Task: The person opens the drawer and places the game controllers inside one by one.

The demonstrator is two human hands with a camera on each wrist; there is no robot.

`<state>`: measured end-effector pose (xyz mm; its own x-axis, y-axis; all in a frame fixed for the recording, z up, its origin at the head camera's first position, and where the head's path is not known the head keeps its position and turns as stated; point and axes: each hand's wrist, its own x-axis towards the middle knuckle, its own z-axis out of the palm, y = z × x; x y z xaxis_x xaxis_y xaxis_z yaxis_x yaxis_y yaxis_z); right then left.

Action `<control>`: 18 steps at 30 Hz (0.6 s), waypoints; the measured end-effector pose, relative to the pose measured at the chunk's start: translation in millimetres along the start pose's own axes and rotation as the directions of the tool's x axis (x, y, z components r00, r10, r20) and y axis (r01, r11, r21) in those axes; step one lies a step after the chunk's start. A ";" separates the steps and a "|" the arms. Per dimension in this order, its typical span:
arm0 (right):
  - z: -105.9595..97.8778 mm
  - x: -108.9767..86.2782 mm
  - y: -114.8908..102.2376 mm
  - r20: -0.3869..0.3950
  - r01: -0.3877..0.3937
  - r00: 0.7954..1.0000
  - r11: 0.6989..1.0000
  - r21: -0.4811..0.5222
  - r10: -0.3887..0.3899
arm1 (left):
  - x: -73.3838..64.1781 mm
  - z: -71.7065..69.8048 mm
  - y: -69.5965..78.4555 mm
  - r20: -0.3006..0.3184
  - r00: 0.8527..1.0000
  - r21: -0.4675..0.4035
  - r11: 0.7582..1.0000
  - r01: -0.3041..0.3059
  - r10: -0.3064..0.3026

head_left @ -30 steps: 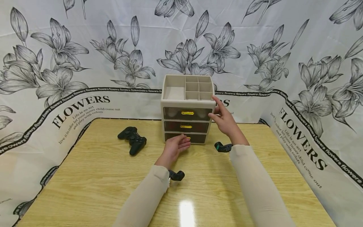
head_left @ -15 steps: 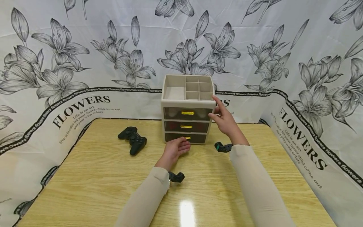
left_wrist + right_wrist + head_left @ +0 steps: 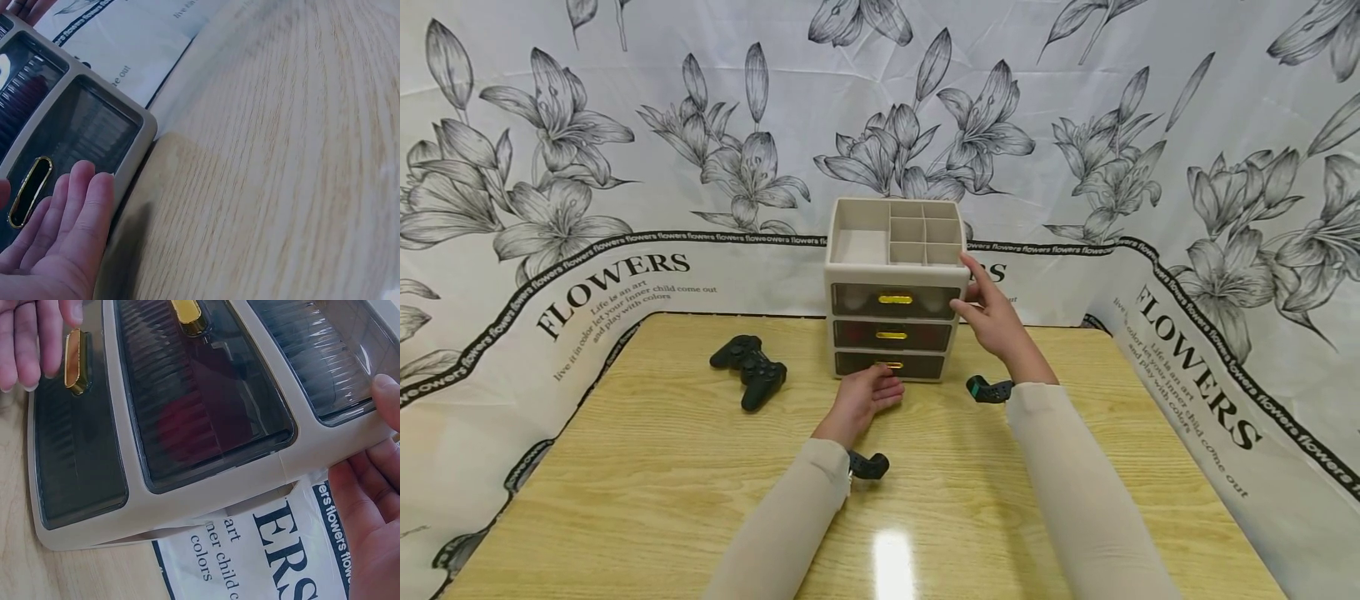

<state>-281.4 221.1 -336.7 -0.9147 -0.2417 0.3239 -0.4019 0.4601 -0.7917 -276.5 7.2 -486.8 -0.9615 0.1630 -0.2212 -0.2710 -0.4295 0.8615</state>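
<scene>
A beige desktop drawer organizer (image 3: 895,273) stands upright at the back of the table, its three smoky drawers closed. My right hand (image 3: 996,321) grips its upper right edge, thumb on the front by the top drawer and fingers along the side wall. Down at the bottom drawer (image 3: 81,450), my left hand (image 3: 861,400) is held with straight fingers, palm turned up, the fingertips right by the gold handle (image 3: 30,192). Something dark red (image 3: 187,428) shows through the middle drawer's front. In the head view, the left hand partly covers the bottom drawer.
A black game controller (image 3: 748,371) lies on the wood-grain table (image 3: 647,467), left of the organizer. Open compartments (image 3: 925,229) divide the organizer's top. A floral cloth (image 3: 737,125) hangs close behind it.
My left hand has lowered slightly at the bottom drawer, so more of the handle shows. The right hand and the organizer stay in place.
</scene>
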 end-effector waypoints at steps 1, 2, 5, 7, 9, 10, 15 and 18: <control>0.0 0.0 0.1 0.000 0.000 1.000 1.000 0.000 0.000 | 0.9 -0.3 -0.5 -0.001 1.000 0.002 1.000 -0.002 0.002; 0.0 0.0 0.1 0.000 -0.003 1.000 1.000 0.001 0.003 | 1.4 -0.4 -0.6 -0.003 1.000 0.002 1.000 0.000 0.000; 0.3 -0.1 0.1 0.002 -0.013 1.000 1.000 0.001 0.013 | 3.9 -1.3 -1.0 -0.003 1.000 0.003 1.000 0.001 -0.001; 0.6 -0.1 0.1 0.003 -0.019 1.000 1.000 0.002 0.019 | 5.9 -2.0 -0.7 -0.003 1.000 0.002 1.000 0.007 -0.007; 0.9 0.0 0.1 0.003 -0.021 1.000 1.000 -0.001 0.021 | 7.8 -2.6 -0.1 -0.006 1.000 -0.005 1.000 0.020 -0.020; 1.0 0.1 0.1 0.003 -0.021 1.000 1.000 -0.002 0.021 | 8.6 -2.7 0.3 -0.007 1.000 -0.004 1.000 0.025 -0.025; 0.8 0.3 0.0 -0.001 -0.015 1.000 1.000 -0.002 0.015 | 11.0 -2.2 2.2 -0.021 0.999 0.000 0.999 0.033 -0.033; 0.2 0.0 -0.1 -0.003 -0.016 1.000 1.000 -0.003 0.016 | 11.2 -0.1 2.9 -0.037 0.999 -0.003 1.000 0.026 -0.026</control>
<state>-281.4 220.8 -336.7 -0.9213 -0.2313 0.3127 -0.3871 0.4661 -0.7956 -288.0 7.7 -486.8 -0.9551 0.1413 -0.2603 -0.2960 -0.4274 0.8542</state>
